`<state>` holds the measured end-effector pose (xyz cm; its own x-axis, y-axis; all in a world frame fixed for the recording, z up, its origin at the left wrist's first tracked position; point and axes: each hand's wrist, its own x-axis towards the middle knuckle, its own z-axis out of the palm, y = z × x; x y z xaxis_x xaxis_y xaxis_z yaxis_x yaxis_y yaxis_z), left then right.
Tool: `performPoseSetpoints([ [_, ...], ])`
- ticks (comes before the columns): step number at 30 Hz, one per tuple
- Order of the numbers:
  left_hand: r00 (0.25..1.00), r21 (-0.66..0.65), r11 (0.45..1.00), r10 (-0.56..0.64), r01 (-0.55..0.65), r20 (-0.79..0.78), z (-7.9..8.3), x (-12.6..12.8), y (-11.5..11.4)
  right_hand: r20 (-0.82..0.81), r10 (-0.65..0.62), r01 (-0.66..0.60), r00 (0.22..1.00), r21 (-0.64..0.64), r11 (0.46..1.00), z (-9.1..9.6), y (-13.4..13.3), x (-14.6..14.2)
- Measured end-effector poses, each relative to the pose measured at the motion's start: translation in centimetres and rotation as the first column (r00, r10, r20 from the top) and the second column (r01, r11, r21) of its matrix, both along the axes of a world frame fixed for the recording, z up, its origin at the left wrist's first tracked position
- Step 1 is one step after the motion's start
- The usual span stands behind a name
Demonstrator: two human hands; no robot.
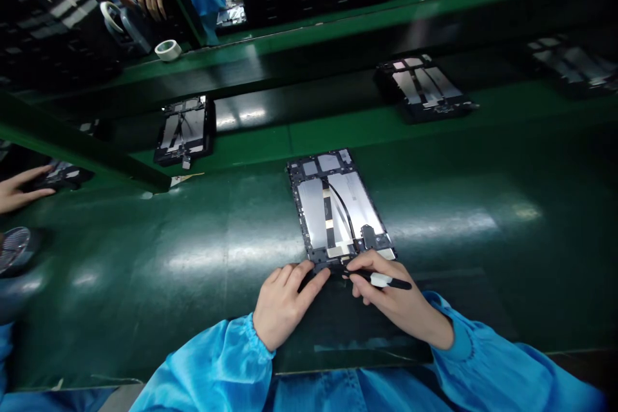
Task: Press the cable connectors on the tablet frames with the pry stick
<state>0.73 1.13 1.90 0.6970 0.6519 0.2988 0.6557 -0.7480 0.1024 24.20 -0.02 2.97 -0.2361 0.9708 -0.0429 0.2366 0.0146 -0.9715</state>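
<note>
An opened tablet [316, 212] lies on the green bench in front of me, its silver inner plate, black ribbon strip and dark cable exposed. My left hand [284, 299] grips its near left edge, with the thumb along the bottom rim and the fingers bent at the corner. In my right hand [381, 283] is a pair of slim black tweezers [381, 279] with a white section, pinched between thumb and fingers. Their tip points at the tablet's near edge, where my fingers hide the exact contact.
Beyond a raised green ledge, similar opened tablets rest on a dark strip: one at left [183, 129], another at right [425, 87]. A tape roll [168, 50] sits on the upper rail. A green post [87, 141] slants at left, near another person's hand [22, 190].
</note>
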Motion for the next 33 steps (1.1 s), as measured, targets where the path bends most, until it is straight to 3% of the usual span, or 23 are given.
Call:
performPoseSetpoints([
  [13, 1.000, -0.029, 1.000, -0.008, 0.008, -0.002, -0.3, -0.5, 0.0, 0.107, -0.163, 0.152, 0.981, 0.104, 0.983, 0.0, 0.3, 1.6],
  [22, 0.992, -0.023, 0.997, -0.074, 0.076, 0.099, 0.1, -1.5, 0.6, -0.008, 0.113, -0.111, 0.994, 0.107, 0.988, 0.7, 0.6, 0.4],
  [25, 0.991, -0.029, 0.997, -0.069, 0.073, 0.115, 0.0, -1.3, 0.7, -0.001, 0.154, -0.153, 0.988, 0.073, 0.985, 0.8, 0.7, 0.5],
  [28, 0.984, -0.042, 0.997, -0.063, 0.071, 0.165, 0.2, -1.5, 0.6, -0.021, 0.119, -0.119, 0.993, -0.028, 0.992, 1.0, 0.7, 0.6],
  [33, 0.974, -0.110, 0.974, -0.185, 0.200, 0.132, 0.7, -2.4, -0.3, -0.004, 0.078, -0.078, 0.997, -0.163, 0.983, 1.2, 0.6, -0.2],
])
